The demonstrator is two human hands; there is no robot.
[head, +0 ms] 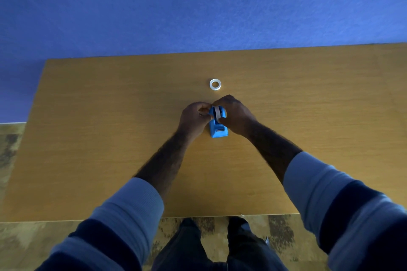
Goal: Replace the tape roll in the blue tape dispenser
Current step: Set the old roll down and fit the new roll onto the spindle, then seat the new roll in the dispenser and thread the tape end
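Nearest the camera, two legs in dark trousers stand on a mottled, yellowish floor at the near edge of the desk. Two forearms reach forward over the wood, each in a sleeve banded pale and dark blue, pushed up short of the wrist: the left sleeve and the right sleeve.

Both hands meet at one blue tape dispenser, which stands near the middle of the desk with its low end towards the person. A small dark patch sits on that near end; if it is a label, no writing on it can be read. No brand shows anywhere.

The left hand is curled at the dispenser's left side, its fingers bent inwards and pressed against the blue body near the top. The right hand closes over the far right side, thumb towards the near part and fingers arched over the top. Between the two hands a pale tape roll stands on edge in the raised far part of the dispenser; the right hand seems to pinch it, though the contact is too small to be sure of.

Beyond the hands, well clear of them, a second tape roll lies flat on the desk, whitish with an open centre. That makes two rolls and one dispenser.

Past the desk's far edge rises a plain blue wall.
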